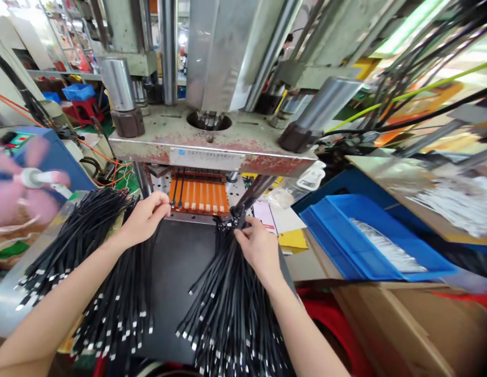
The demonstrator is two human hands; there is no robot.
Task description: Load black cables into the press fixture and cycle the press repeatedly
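Note:
My left hand (146, 217) is curled, its fingertips pinched at the left edge of an orange slotted fixture (200, 196) under the press, where two black cables lie in slots. A heap of black cables (82, 246) spreads beneath my left forearm. My right hand (256, 245) pinches the top ends of a second bundle of black cables (228, 309) fanned over the dark plate (176, 272).
The press machine's rusty metal platen (212, 141) hangs above the fixture, with steel columns either side. At the right stands a blue bin (369, 246) holding white parts, with a cardboard box (416, 324) below it. Papers and a yellow note (292, 238) lie nearby. At the left is a blurred pink object (19, 183).

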